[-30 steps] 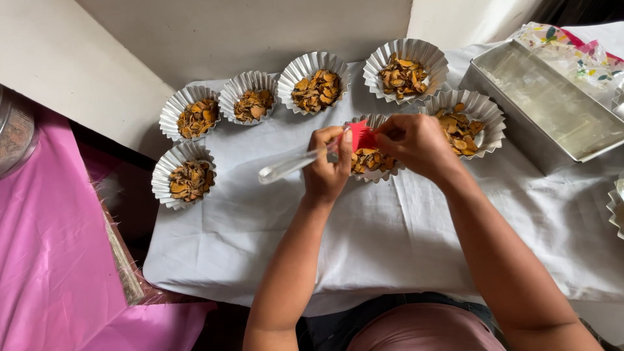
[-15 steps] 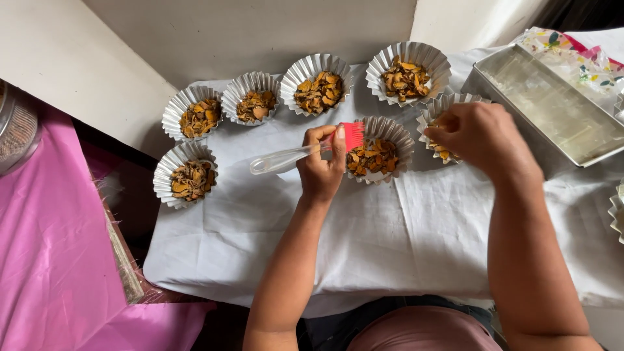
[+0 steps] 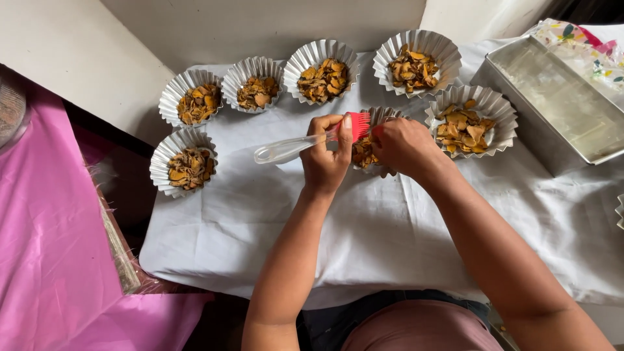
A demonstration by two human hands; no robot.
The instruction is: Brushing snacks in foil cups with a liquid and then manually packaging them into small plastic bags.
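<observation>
My left hand point(image 3: 326, 156) grips a pastry brush point(image 3: 305, 142) with a clear handle and red bristles. The bristles sit over a fluted silver paper cup point(image 3: 377, 117) that holds yellow-brown dried slices. My right hand point(image 3: 404, 146) rests on that same cup and covers most of it. Its fingertips are at the bristles; what they hold is hidden.
Several more fluted cups of dried slices ring the white cloth point(image 3: 390, 227), among them one at the left point(image 3: 184, 161) and one at the right point(image 3: 470, 121). A metal baking tray point(image 3: 559, 110) lies at the far right. A pink cloth point(image 3: 45, 247) covers the left side.
My right hand came back from the cup on the right to the middle cup beside the brush. My left hand kept the brush in nearly the same place.
</observation>
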